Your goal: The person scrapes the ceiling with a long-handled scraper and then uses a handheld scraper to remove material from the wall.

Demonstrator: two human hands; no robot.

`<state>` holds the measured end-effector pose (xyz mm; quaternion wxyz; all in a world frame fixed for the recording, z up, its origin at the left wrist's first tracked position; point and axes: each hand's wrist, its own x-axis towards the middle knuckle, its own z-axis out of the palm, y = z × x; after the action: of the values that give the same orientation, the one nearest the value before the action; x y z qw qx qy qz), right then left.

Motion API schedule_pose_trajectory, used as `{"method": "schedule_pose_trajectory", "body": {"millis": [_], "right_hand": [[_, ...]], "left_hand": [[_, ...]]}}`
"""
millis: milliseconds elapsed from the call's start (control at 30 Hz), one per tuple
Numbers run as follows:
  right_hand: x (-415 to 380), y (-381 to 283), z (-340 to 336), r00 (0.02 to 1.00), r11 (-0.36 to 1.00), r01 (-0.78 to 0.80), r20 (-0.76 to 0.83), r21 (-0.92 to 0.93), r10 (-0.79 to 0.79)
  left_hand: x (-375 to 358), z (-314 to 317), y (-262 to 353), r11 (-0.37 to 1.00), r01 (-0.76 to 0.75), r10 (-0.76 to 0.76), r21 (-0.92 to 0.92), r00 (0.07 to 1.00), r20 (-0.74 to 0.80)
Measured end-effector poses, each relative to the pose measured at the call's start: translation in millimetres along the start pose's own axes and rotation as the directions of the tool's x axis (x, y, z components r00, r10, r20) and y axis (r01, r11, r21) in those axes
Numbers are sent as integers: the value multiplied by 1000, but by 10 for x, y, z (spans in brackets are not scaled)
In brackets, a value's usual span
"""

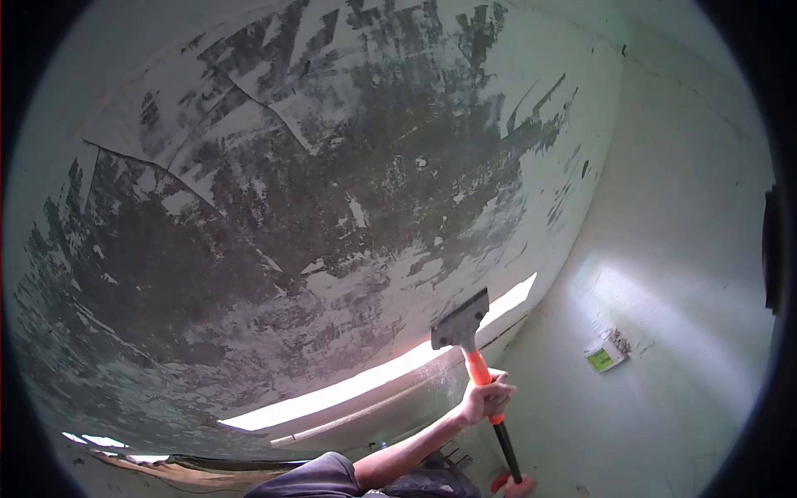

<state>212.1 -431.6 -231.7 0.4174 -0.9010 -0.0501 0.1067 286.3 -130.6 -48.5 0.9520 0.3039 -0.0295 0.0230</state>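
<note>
A long-handled scraper (pixel 462 324) with a wide metal head, orange neck and black shaft slants up toward a patchy wall or ceiling surface (pixel 332 191). My left hand (pixel 486 398) is wrapped around its orange section, the forearm reaching in from the lower left. Lower down, my right hand (pixel 520 486) closes on the bottom end of the black shaft, partly cut off by the frame edge. The blade overlaps the lower edge of the scraped surface in this view. Dark grey shows where the white coating is gone, with torn flakes and cracks between.
A bright strip of light (pixel 332 400) runs along the surface's lower edge. On the pale wall (pixel 681 249) to the right sits a small white box with a green face (pixel 601 358), the wall broken beside it. A dark object (pixel 772 249) stands at the far right.
</note>
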Motion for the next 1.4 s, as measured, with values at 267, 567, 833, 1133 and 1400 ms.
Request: {"method": "schedule_pose_trajectory", "body": {"millis": [267,567,833,1133,1400], "right_hand": [[412,172,502,982,983,170,-93,71,-163],[421,-185,398,949,974,216,-219,-65,-225],[231,-443,393,991,999,41,-127,-32,-45],[-88,64,71,968,962,-252,20,103,251],[-335,-915,-274,988,987,-143,64,72,138]], "left_hand": [[136,224,517,988,-51,45,148,998,45],[70,271,509,991,-69,61,113,995,73],[-3,273,596,992,-45,34,115,995,95],[-192,81,248,999,14,-15,36,1000,17],[-305,118,245,1000,7,-6,6,1000,-12]]}}
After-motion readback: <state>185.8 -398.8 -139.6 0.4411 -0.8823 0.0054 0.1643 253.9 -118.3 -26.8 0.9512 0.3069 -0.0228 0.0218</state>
